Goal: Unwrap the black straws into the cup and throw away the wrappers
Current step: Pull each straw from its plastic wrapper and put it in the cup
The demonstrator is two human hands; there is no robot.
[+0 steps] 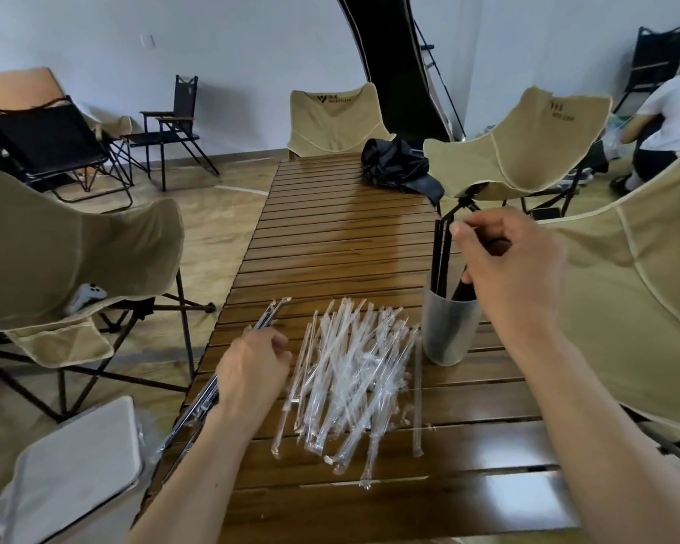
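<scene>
A: So, the hands first — what is each one holding?

B: The right hand [503,265], right of centre in the frame, has its fingers curled round a black straw [458,290] whose lower end is already inside the translucent cup [448,327]. Other black straws [438,253] stand upright in that cup, just left of the hand.

A: And the left?

B: The left hand [252,371], lower left of centre, grips a few wrapped straws [266,318] at the edge of the slatted wooden table [330,237]. They stick out beyond the fingers toward the upper right and trail back toward the lower left; I cannot count them.

A: Where does the rest lie?

B: Between the two hands — a loose pile of clear wrappers [354,371], mostly running from the lower edge of the frame upward, fanned a little. They look empty, though I cannot vouch for each one.

A: What does the next move turn on?

B: I'd judge the cup sits to the right of the held bundle, touching the right hand and well apart from the left. A freed straw would have to travel rightward and tip from slanted to upright. No bin is plainly in view; a grey-white flat object [75,473] shows at lower left, but I cannot tell what it is.

A: Around the table?

B: Tan folding chairs [330,119], and a crumpled black fabric [397,162] at the far end.
</scene>
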